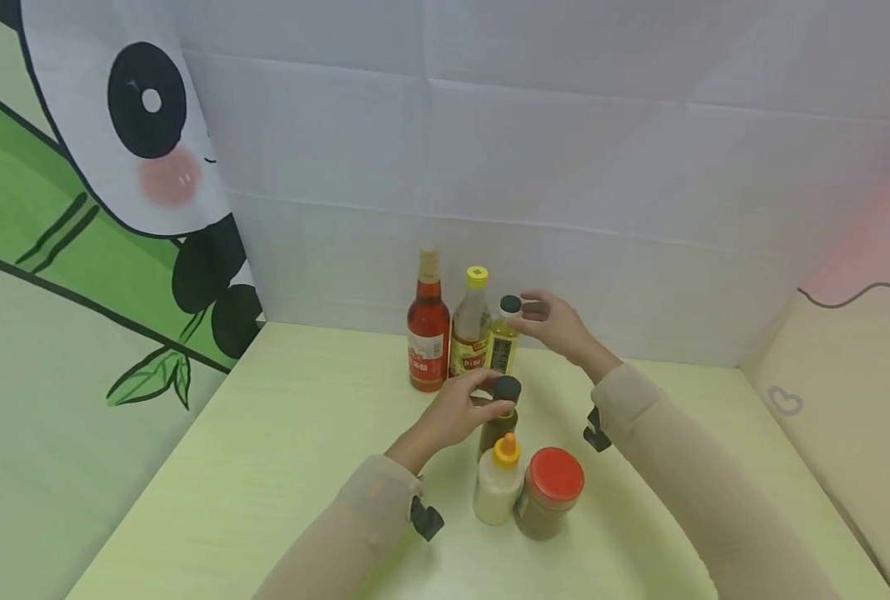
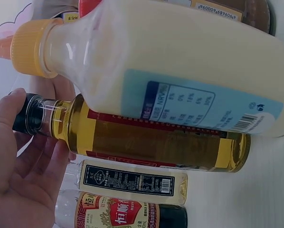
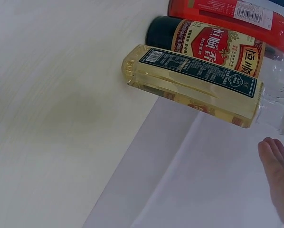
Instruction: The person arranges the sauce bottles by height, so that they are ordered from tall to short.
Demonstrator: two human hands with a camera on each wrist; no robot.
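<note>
My left hand (image 1: pixel 452 412) holds an oil bottle (image 2: pixel 156 145) by its black cap, thumb on one side and fingers on the other. The bottle stands upright behind a pale squeeze bottle (image 1: pixel 497 487) with an orange nozzle. Farther back, my right hand (image 1: pixel 561 329) is at the neck of a slim bottle of yellow liquid (image 1: pixel 502 346) with a dark cap. In the right wrist view its fingers (image 3: pixel 272 154) look straight, beside that neck; whether they touch it I cannot tell. Left of this bottle stand a yellow-capped bottle (image 1: pixel 470 329) and a red bottle (image 1: pixel 428 333).
A jar with a red lid (image 1: pixel 556 475) stands right of the squeeze bottle, near my right sleeve. Behind the back row of bottles rises a white cloth wall (image 1: pixel 325 208). Printed cloth panels border the pale yellow table (image 1: pixel 280 433) on both sides.
</note>
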